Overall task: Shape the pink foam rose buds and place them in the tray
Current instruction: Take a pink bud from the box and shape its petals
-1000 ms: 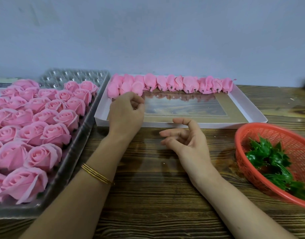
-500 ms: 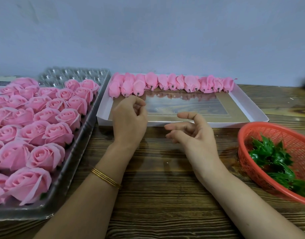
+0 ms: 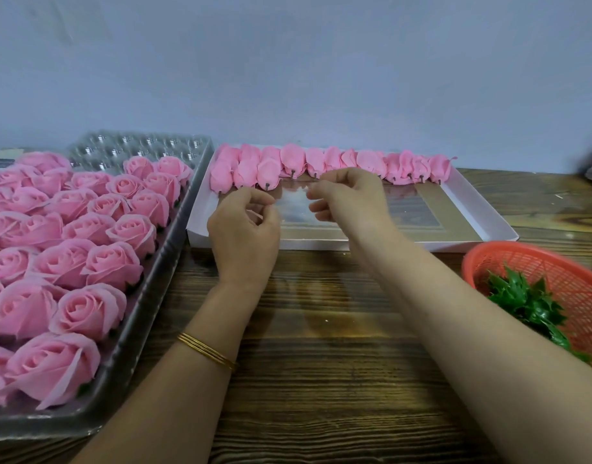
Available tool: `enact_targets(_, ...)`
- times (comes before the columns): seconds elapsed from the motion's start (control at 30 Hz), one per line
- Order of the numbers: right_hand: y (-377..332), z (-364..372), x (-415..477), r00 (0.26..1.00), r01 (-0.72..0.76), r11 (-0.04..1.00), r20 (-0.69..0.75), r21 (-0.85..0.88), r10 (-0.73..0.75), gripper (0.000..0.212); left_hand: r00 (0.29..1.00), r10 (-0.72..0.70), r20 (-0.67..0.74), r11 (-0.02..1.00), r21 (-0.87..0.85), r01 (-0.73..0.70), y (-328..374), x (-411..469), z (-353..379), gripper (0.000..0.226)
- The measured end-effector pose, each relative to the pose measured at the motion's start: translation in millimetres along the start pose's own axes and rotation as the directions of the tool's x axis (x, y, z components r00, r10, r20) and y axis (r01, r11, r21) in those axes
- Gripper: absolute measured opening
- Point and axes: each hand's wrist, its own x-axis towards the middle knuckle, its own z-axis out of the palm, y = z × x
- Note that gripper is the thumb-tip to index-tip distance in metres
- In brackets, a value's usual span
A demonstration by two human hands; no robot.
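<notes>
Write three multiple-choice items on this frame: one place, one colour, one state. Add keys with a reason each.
1. Where do the buds lie in the white tray?
A. along its far wall
B. along its near wall
C. in its middle

2. What colour is the basket?
A. blue
B. white
C. red

3. The far cells of the clear tray are:
A. all filled
B. empty
C. under a lid

Key:
1 A, the pink row hugs the far wall.
2 C, red mesh surrounds the green leaves.
3 B, bare moulded cups show behind the roses.
</notes>
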Motion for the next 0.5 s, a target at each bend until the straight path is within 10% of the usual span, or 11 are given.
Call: enact_targets(0.5,23.5,59.2,90.6,0.987,-0.130,0.944,0.049,-0.304,0.152,0.024,0.998,0.008,-0.070,0.999,-0.049,-0.011,1.5,4.8,-0.8,0.021)
